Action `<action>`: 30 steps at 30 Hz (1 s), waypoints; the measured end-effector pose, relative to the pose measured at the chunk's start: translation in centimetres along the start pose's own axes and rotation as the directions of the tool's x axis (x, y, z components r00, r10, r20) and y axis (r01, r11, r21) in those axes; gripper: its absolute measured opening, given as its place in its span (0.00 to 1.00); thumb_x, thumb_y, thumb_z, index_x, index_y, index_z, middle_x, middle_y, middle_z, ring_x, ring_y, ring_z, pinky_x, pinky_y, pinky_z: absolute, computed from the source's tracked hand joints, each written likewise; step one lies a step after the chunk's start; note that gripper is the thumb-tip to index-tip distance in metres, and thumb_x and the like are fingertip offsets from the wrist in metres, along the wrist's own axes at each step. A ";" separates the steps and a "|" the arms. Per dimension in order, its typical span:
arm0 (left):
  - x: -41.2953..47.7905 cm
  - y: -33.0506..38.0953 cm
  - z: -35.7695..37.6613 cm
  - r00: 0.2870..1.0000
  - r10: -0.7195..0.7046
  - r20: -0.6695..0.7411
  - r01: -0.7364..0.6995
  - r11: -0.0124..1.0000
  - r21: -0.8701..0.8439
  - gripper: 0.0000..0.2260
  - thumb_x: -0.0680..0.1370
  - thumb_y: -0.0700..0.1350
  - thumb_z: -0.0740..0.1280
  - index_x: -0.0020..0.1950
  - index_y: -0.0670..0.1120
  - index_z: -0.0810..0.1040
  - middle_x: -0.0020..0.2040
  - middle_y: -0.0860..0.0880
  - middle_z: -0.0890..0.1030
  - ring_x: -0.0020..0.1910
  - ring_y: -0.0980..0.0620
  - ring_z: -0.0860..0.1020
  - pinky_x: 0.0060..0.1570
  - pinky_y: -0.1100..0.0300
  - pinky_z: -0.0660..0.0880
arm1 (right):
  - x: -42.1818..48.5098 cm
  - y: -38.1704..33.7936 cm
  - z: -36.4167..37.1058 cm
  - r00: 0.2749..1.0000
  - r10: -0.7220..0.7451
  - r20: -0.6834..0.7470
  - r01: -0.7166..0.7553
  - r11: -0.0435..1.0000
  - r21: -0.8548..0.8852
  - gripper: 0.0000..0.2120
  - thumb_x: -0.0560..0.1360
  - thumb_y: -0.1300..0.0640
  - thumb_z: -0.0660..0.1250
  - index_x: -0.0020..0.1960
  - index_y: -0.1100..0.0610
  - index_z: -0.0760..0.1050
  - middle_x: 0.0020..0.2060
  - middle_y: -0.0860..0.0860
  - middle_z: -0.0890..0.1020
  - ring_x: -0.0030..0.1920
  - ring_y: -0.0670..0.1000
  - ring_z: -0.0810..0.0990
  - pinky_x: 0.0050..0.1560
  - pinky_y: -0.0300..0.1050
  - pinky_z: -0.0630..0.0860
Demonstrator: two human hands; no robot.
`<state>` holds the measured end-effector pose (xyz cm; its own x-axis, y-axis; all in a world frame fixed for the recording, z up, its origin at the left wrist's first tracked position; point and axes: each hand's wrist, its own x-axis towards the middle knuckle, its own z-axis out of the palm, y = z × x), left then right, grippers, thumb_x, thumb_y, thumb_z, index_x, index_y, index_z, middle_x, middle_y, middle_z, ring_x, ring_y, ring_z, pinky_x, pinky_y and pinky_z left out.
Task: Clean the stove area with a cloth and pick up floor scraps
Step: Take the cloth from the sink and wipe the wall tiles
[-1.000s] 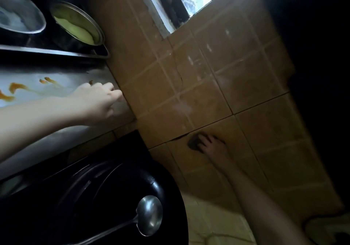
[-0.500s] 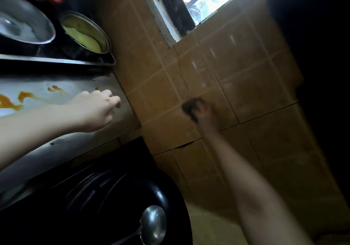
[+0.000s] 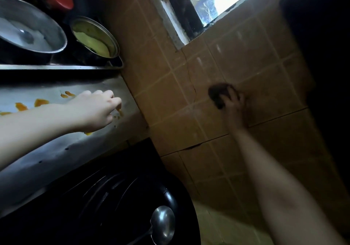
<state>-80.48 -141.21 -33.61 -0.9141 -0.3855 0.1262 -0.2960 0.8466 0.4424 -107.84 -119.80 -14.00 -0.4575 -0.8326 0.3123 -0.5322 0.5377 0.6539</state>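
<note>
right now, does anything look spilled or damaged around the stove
Yes. Orange splatters dot the steel counter around the left hand, unwiped. A crack runs down the wall tiles near the cloth the right hand grips.

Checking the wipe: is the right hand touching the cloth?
Touching. The head view shows the right hand with fingers curled round the dark cloth.
</note>
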 end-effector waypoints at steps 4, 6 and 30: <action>1.0 0.4 0.0 1.000 0.022 0.019 -0.021 1.000 -0.023 0.15 0.79 0.50 0.56 0.66 0.53 0.66 0.62 0.49 0.70 0.59 0.49 0.72 0.54 0.56 0.68 | 3.7 1.2 -2.3 0.956 0.228 -0.186 -0.195 0.964 0.178 0.19 0.73 0.66 0.63 0.63 0.55 0.76 0.72 0.54 0.67 0.63 0.63 0.67 0.61 0.55 0.65; 1.3 0.9 -0.1 0.999 0.033 0.027 -0.032 0.999 -0.043 0.15 0.79 0.49 0.57 0.66 0.53 0.66 0.62 0.48 0.70 0.59 0.48 0.72 0.54 0.56 0.69 | 3.0 0.7 -1.7 0.948 0.268 -0.170 -0.239 0.955 0.175 0.21 0.74 0.66 0.62 0.65 0.54 0.74 0.73 0.53 0.65 0.65 0.64 0.65 0.61 0.57 0.65; -1.4 18.2 -0.6 0.973 0.227 -0.041 -0.228 0.973 -0.026 0.18 0.77 0.51 0.58 0.68 0.53 0.65 0.60 0.47 0.70 0.59 0.45 0.73 0.55 0.49 0.72 | -14.3 12.4 -3.3 0.970 0.224 -0.098 -0.217 0.973 0.078 0.20 0.75 0.64 0.64 0.66 0.55 0.73 0.73 0.55 0.64 0.68 0.65 0.64 0.63 0.59 0.65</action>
<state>-84.41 -125.43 -25.19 -0.9453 -0.1982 0.2591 -0.0726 0.9021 0.4253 -105.57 -101.65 -8.11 -0.4931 -0.6998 0.5169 -0.4737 0.7143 0.5151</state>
